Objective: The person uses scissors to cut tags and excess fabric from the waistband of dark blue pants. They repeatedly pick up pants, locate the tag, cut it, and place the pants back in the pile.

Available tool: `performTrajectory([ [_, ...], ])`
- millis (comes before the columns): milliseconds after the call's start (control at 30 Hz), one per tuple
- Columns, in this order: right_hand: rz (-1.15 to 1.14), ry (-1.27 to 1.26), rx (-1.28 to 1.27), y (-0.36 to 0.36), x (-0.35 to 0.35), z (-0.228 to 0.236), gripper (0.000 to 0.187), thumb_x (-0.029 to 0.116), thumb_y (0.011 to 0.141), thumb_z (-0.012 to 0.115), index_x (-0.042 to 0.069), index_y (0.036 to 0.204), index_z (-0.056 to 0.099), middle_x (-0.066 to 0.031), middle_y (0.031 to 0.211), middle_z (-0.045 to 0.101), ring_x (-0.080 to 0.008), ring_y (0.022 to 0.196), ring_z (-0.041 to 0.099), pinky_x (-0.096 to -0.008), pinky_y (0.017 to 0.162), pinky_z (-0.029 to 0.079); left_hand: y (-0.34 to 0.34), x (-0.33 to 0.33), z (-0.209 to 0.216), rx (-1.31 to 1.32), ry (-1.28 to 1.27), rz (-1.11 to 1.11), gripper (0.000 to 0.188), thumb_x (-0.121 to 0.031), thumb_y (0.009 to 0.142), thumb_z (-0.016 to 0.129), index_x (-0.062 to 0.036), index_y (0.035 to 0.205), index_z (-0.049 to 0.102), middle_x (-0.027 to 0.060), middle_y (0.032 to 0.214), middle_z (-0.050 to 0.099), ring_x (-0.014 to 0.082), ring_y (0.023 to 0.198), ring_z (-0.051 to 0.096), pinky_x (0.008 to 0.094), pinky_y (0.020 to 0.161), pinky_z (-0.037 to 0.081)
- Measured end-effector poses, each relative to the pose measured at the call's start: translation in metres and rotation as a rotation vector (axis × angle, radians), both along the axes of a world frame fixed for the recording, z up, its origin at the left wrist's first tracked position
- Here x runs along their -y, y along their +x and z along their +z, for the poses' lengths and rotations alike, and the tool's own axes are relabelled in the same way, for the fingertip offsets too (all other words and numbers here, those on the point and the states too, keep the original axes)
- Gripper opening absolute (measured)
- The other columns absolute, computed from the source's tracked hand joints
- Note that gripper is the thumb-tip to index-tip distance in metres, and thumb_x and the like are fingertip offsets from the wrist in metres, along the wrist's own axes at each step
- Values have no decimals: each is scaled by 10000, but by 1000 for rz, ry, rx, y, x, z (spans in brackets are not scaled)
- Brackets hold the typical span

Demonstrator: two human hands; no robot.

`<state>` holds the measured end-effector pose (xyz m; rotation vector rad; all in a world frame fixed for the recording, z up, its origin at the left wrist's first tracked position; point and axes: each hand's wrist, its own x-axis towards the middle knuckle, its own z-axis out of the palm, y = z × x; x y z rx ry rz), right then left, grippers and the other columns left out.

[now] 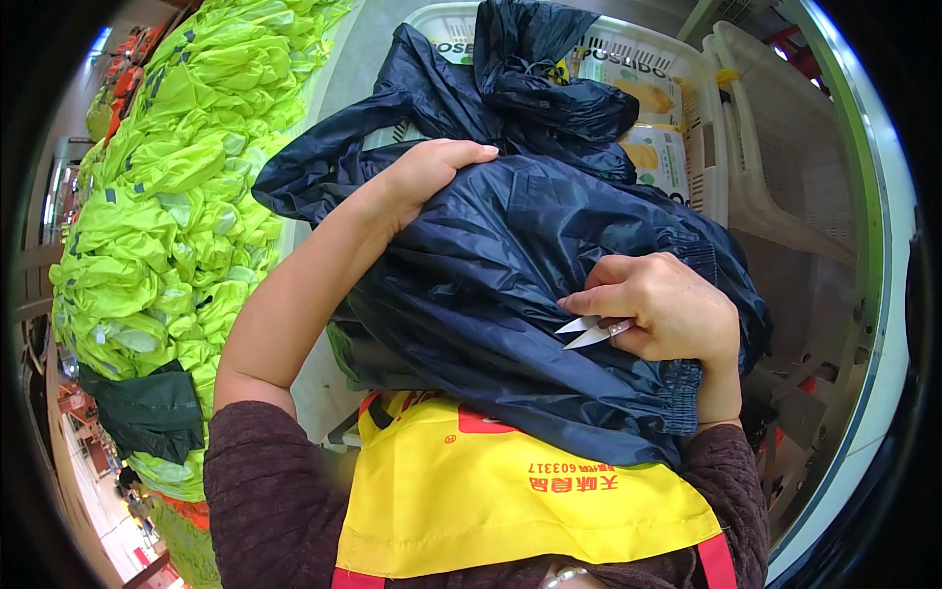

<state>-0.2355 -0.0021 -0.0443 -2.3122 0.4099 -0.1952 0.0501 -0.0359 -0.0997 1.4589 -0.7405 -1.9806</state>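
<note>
A shiny dark navy garment (471,255) of thin fabric spreads across my front, with gathered elastic at its right end. My left hand (429,179) grips its upper left part, thumb lying on top and the other fingers hidden behind the arm and cloth. In my right hand (672,306) is a pair of small thread snips (597,336). Their two blades are parted and point left, just over the fabric, near the garment's right side. Whether the blades touch the cloth, I cannot tell.
A tall heap of neon yellow-green garments (186,196) fills the left, with a dark green cloth (147,412) on it. Ahead stands a white plastic basket (708,128) holding printed packages (655,157), partly covered by navy fabric. Another pale crate (775,147) is beside it. A yellow apron (510,510) covers my lap.
</note>
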Motion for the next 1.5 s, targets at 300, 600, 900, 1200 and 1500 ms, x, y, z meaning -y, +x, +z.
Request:
performTrajectory([
  [300, -269, 37, 278, -2, 8, 13, 312, 34, 754, 614, 1, 1064, 620, -146, 893, 632, -273, 747, 631, -328, 665, 494, -4, -9, -8, -24, -78, -27, 328, -219, 948, 475, 51, 1087, 600, 113, 1046, 652, 172, 875, 650, 286, 812, 528],
  [600, -478, -72, 336, 49, 5, -14, 290, 163, 748, 742, 41, 993, 647, -90, 781, 581, -186, 639, 563, -282, 574, 456, -14, -20, -8, 2, -190, -90, 323, -249, 930, 515, 41, 1006, 637, 73, 975, 661, 111, 841, 598, 248, 777, 472],
  [900, -305, 51, 351, 42, 4, -22, 154, 25, 642, 667, 20, 789, 618, -96, 641, 521, -250, 573, 558, -316, 519, 435, -31, -40, -23, 340, -535, -473, 269, -264, 924, 537, -47, 773, 584, -43, 626, 514, 55, 555, 450, 239, 501, 371],
  [1200, -733, 275, 501, 100, 136, -4, 256, 271, 900, 513, 34, 924, 605, -19, 733, 564, -100, 643, 490, -225, 572, 394, -53, -56, 5, 857, -809, -802, 134, -131, 898, 466, -4, 928, 492, 223, 755, 607, 402, 747, 607, 454, 668, 473],
  [1500, -1185, 839, 203, 93, 53, -256, 299, 173, 882, 517, -13, 1106, 584, -165, 1085, 639, -263, 1007, 608, -309, 871, 453, -26, 108, 13, 673, -197, -1110, 426, -429, 873, 541, -22, 935, 649, 180, 890, 651, 313, 867, 624, 386, 780, 481],
])
